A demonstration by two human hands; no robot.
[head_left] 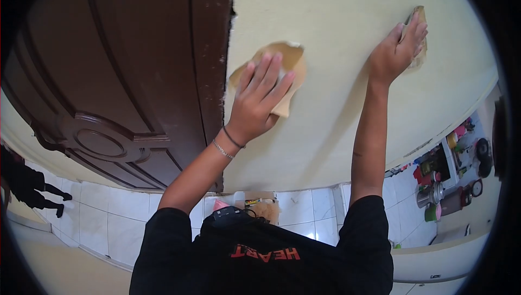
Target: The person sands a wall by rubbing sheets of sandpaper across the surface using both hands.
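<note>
My left hand (258, 97) is flat with fingers spread, pressing a tan sheet of sandpaper (290, 56) against the cream wall (331, 40), close to the door's edge. The sheet's corners curl away from the wall. Higher and to the right, my right hand (393, 59) has its fingers over a second folded tan sheet (419, 59), also against the wall. My fingers and palm hide part of that sheet. Both arms reach up from my black T-shirt, and two bands circle my left wrist.
A dark brown panelled door (125, 34) stands at left, with a lever handle (49, 142). On the tiled floor (296, 208) below lies a cardboard piece (266, 211) with small items. Another person (27, 184) is at far left. Shelves with pots and kitchenware (434, 192) stand at right.
</note>
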